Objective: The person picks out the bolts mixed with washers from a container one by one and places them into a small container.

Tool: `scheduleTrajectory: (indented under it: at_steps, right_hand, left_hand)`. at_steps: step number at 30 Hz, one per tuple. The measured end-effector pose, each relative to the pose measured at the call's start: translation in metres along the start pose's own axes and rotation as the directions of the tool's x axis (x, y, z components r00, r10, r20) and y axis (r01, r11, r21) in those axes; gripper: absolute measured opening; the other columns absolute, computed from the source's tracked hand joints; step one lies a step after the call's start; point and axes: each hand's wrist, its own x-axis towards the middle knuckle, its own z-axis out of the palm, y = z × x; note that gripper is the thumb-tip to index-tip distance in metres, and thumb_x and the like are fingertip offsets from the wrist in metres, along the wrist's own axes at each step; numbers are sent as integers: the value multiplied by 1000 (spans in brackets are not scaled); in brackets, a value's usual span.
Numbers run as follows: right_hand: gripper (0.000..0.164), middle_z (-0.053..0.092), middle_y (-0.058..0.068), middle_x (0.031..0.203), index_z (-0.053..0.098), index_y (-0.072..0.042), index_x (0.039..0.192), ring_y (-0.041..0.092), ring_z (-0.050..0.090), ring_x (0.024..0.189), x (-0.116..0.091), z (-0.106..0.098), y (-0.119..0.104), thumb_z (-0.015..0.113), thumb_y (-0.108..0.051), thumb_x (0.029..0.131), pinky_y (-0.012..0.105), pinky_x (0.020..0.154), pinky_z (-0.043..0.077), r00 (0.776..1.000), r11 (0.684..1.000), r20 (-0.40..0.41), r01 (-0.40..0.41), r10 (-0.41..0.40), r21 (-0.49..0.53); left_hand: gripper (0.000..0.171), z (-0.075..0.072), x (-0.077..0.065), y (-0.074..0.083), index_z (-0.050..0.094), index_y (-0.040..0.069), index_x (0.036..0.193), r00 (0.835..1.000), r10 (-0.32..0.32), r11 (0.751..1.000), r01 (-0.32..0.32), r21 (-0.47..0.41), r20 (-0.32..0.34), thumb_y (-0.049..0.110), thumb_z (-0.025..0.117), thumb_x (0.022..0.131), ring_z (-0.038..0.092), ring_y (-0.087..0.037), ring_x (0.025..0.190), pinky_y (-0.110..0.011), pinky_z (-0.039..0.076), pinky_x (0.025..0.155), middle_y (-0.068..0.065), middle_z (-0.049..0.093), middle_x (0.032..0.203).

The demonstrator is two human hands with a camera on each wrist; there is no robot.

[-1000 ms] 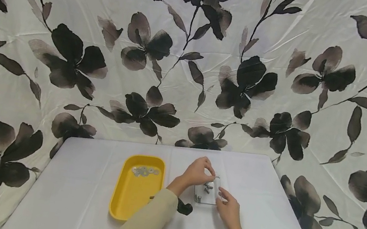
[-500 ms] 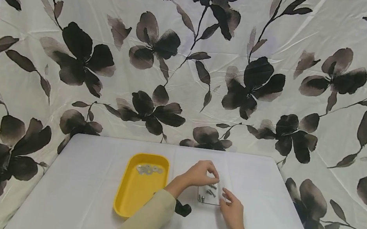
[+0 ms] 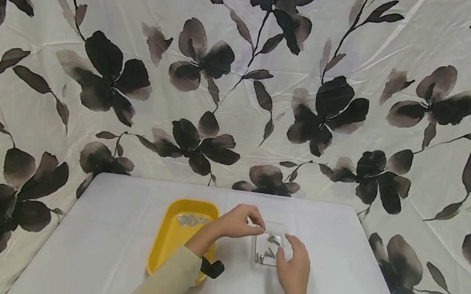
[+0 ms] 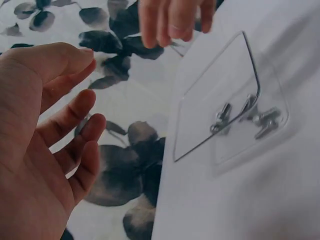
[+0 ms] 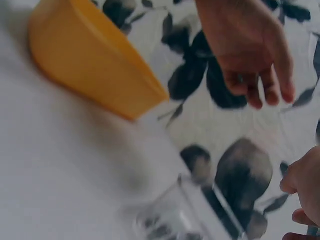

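A clear plastic box (image 3: 264,264) stands on the white table, with several metal bolts (image 3: 270,254) inside. My left hand (image 3: 240,221) hovers at the box's left far corner, thumb and index finger close together. In the left wrist view, the fingers of that left hand (image 4: 65,120) are loosely bent and nothing shows in them. My right hand (image 3: 294,265) is at the box's right side, fingers relaxed and apart from the thumb; whether it touches the wall is unclear. The right wrist view catches this right hand (image 5: 305,190) only partly.
A yellow tray (image 3: 154,252) stands left of the box, with several flat grey washers (image 3: 192,220) at its far end. The left forearm crosses over its near right part. A floral cloth (image 3: 243,92) hangs behind the table (image 3: 113,230).
My left hand has moved left from over the box towards the yellow tray, uncovering more bolts. The right hand's fingers have spread a little beside the box. The head view has shifted slightly.
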Motion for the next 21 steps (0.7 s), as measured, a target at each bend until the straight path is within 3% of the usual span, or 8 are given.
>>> scheduleTrajectory:
  at_steps: [4, 8, 15, 21]
  right_hand:
    - [37, 60, 15, 125, 63, -4, 122, 32, 56, 116, 1, 9, -31, 70, -4, 86, 44, 87, 51, 997, 993, -3, 74, -74, 92]
    - [35, 63, 12, 120, 64, -5, 121, 28, 60, 109, -6, 24, -55, 70, -4, 86, 40, 80, 54, 992, 980, 64, 97, -110, 175]
    - [36, 62, 9, 123, 63, -9, 124, 29, 62, 107, -24, 53, -81, 68, -10, 89, 34, 78, 54, 970, 973, 225, 43, -95, 226]
    - [36, 60, 9, 127, 62, -10, 127, 33, 62, 108, -41, 74, -83, 67, -14, 91, 32, 78, 54, 939, 970, 338, -19, -66, 244]
  left_hand:
    - [8, -17, -16, -2, 77, 14, 93, 999, 25, 1000, -25, 3, -24, 17, 71, 89, 60, -14, 93, -39, 50, 86, 11, 63, 88]
    - [7, -33, -34, -9, 76, 13, 93, 998, 23, 1000, -24, -6, -52, 15, 71, 89, 60, -12, 90, -44, 50, 84, 10, 64, 88]
    - [5, -59, -56, -23, 76, 15, 92, 994, 36, 999, -35, 8, -102, 14, 72, 89, 56, -13, 80, -33, 49, 75, 8, 64, 88]
    - [6, -71, -77, -42, 76, 11, 92, 993, -23, 1000, 25, 10, -119, 13, 72, 88, 57, -14, 80, -32, 50, 76, 6, 64, 88]
